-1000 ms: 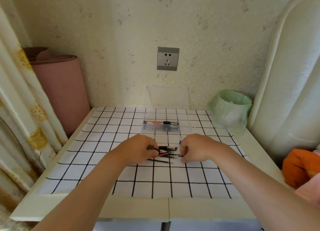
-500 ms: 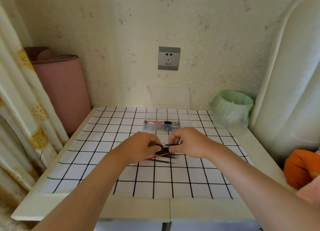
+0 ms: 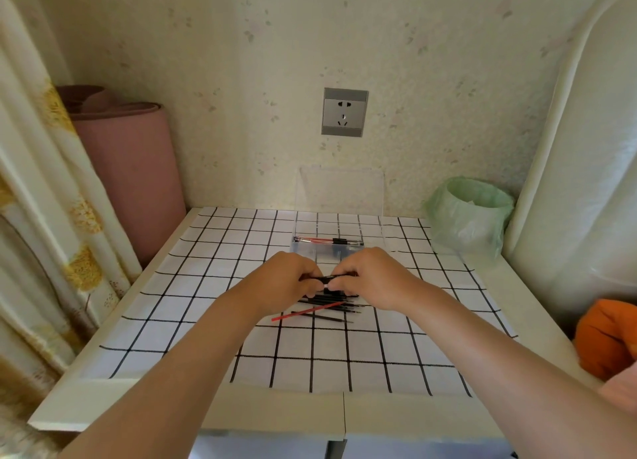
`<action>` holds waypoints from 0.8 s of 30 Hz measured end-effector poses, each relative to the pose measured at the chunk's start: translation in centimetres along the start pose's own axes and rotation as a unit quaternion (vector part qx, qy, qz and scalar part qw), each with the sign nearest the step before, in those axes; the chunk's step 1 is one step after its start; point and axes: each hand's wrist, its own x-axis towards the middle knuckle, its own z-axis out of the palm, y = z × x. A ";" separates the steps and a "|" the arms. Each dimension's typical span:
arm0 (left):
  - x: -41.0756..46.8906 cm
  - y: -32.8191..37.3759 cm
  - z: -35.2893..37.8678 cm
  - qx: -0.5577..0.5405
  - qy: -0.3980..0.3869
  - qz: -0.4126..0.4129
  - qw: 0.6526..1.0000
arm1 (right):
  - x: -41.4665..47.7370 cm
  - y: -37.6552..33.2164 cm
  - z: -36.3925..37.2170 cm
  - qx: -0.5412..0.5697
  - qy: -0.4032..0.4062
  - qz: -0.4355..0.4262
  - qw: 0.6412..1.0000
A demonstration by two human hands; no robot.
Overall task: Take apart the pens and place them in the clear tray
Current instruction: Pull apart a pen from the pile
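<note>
While your left hand (image 3: 286,279) and right hand (image 3: 372,279) meet at the middle of the frame, both sets of fingers pinch one black pen (image 3: 325,278) held level between them, one hand on each end. Just below your hands, a heap of black refills (image 3: 331,300) and one red refill (image 3: 306,312) lie on the checked cloth (image 3: 206,286). Above them sits the clear tray (image 3: 310,252), holding pen parts.
</note>
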 end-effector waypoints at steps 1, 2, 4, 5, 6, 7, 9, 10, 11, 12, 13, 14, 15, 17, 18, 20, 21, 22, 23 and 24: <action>0.1 -0.1 -0.1 0.002 0.005 0.007 1.000 | 0.2 0.0 0.1 0.017 0.002 0.002 1.000; 0.1 -0.2 -0.2 0.003 0.012 0.012 1.000 | 0.4 0.0 0.1 0.033 0.004 0.003 0.999; 0.2 -0.5 -0.3 -0.002 0.033 0.020 0.999 | 0.8 0.1 0.1 0.057 0.011 0.004 0.998; 0.3 -0.6 -0.3 -0.006 0.048 0.025 0.999 | 1.1 0.0 0.1 0.066 0.016 0.003 0.998; 0.4 -0.7 -0.4 -0.011 0.067 0.026 0.997 | 1.4 -0.1 0.1 0.073 0.024 0.001 0.997; 0.6 -0.8 -0.4 -0.018 0.087 0.027 0.996 | 1.8 -0.1 0.1 0.071 0.036 -0.002 0.997; 1.2 -1.3 -0.5 0.007 0.135 0.028 0.990 | 2.8 0.2 -0.2 0.043 0.073 -0.005 0.996; 1.5 -1.7 -0.4 0.058 0.166 0.025 0.984 | 3.3 0.6 -0.5 0.025 0.099 -0.004 0.995; 1.7 -2.0 -0.5 0.112 0.198 0.019 0.974 | 3.8 1.1 -0.8 0.009 0.130 0.002 0.992; 1.7 -2.3 -0.5 0.145 0.223 0.009 0.964 | 4.1 1.7 -1.1 -0.003 0.164 0.017 0.986; 1.8 -2.6 -0.5 0.154 0.235 -0.002 0.960 | 4.4 2.4 -1.3 -0.010 0.196 0.035 0.980; 1.8 -2.9 -0.4 0.148 0.231 -0.012 0.962 | 4.6 3.2 -1.4 -0.015 0.223 0.055 0.973; 1.9 -3.2 -0.2 0.136 0.215 -0.018 0.967 | 4.9 3.9 -1.4 -0.026 0.241 0.072 0.967; 2.1 -3.5 0.7 0.120 0.159 -0.025 0.980 | 5.5 5.2 -1.0 -0.083 0.259 0.087 0.958; 2.2 -3.5 1.2 0.114 0.133 -0.031 0.984 | 5.8 5.6 -0.6 -0.112 0.256 0.090 0.956; 2.3 -3.5 2.0 0.096 0.114 -0.040 0.988 | 6.4 6.1 0.2 -0.141 0.235 0.095 0.957; 2.4 -3.5 2.2 0.086 0.117 -0.040 0.989 | 6.6 6.2 0.5 -0.151 0.219 0.093 0.959; 2.5 -3.6 2.3 0.078 0.122 -0.039 0.989 | 6.7 6.3 0.7 -0.160 0.203 0.088 0.962; 2.5 -3.6 2.3 0.075 0.125 -0.037 0.989 | 6.9 6.4 0.9 -0.169 0.189 0.080 0.964; 2.6 -3.6 2.3 0.075 0.126 -0.037 0.988 | 6.9 6.4 0.9 -0.173 0.176 0.074 0.966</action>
